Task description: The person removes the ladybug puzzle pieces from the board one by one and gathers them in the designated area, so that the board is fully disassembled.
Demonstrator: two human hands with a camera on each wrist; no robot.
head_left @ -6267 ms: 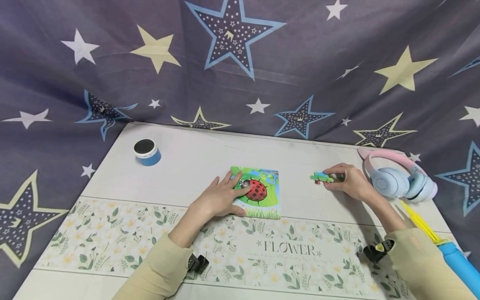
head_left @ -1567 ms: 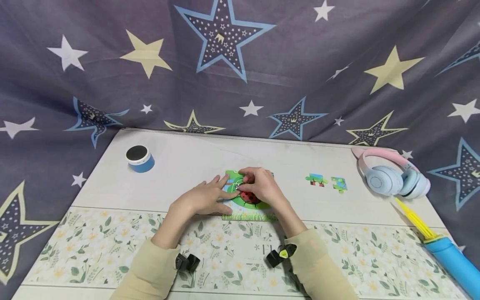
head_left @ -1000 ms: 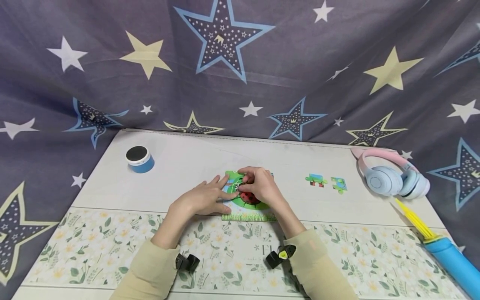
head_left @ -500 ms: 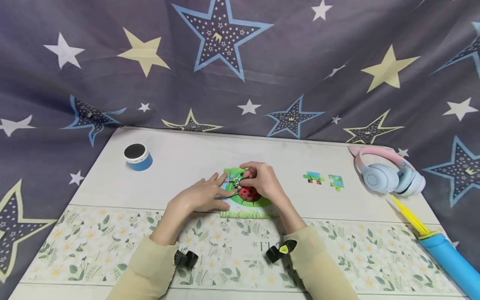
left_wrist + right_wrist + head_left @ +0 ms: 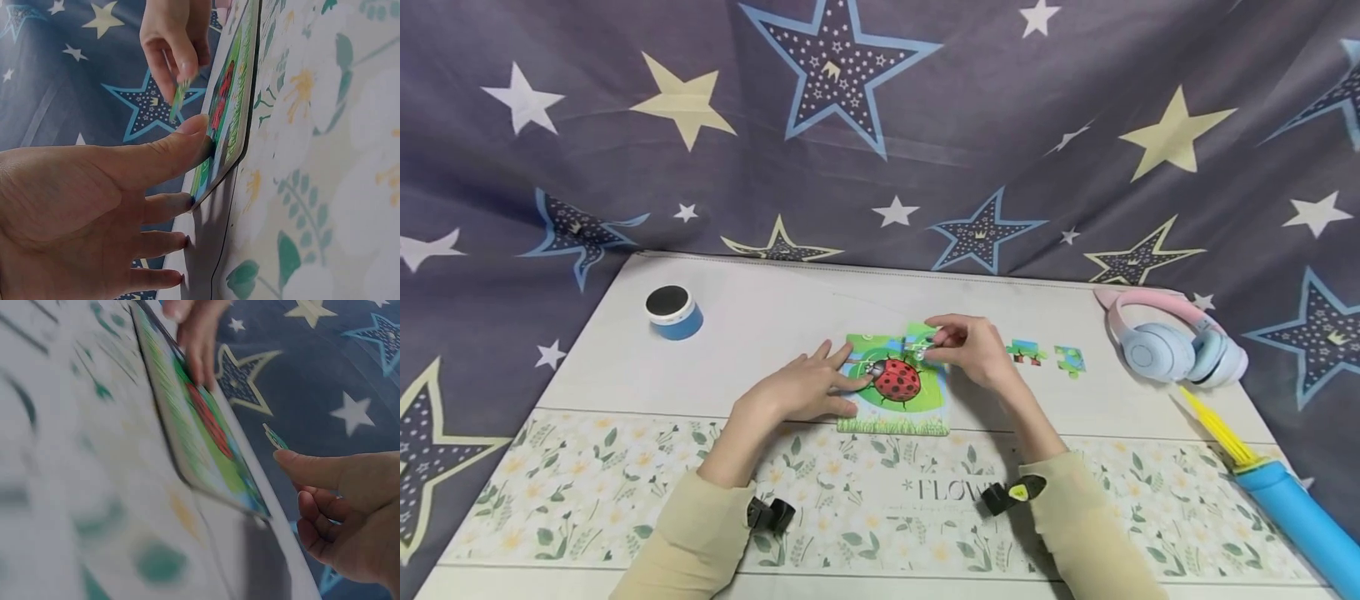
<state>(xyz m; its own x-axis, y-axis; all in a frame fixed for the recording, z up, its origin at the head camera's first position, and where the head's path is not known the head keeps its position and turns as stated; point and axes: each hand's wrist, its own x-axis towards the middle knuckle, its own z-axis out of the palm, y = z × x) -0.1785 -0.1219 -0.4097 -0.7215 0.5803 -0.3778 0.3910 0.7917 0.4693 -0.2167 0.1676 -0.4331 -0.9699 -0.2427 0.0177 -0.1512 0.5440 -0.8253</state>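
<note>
A square ladybug jigsaw puzzle (image 5: 898,392) lies flat at the middle of the table. My left hand (image 5: 797,390) rests on its left edge, fingers spread and straight, one fingertip by the ladybug's head. Thumb and fingers of my right hand (image 5: 973,350) pinch a green and blue puzzle piece (image 5: 917,340) at the puzzle's upper right corner. Both wrist views show this puzzle piece (image 5: 179,100) raised above the board. Part of the piece is hidden by the fingers. Two loose puzzle pieces, one with red (image 5: 1026,350) and one green and blue (image 5: 1070,360), lie to the right.
Pink and blue headphones (image 5: 1172,342) lie at the table's right end, with a blue and yellow tool-like object (image 5: 1277,500) in front of them. A small blue and white round speaker (image 5: 674,312) stands at the back left. A star-patterned curtain (image 5: 880,125) closes off the back.
My right hand has moved from over the ladybug to the right, carrying a puzzle piece and uncovering the ladybug. Earlier it was at the loose pieces. The left hand stays on the puzzle.
</note>
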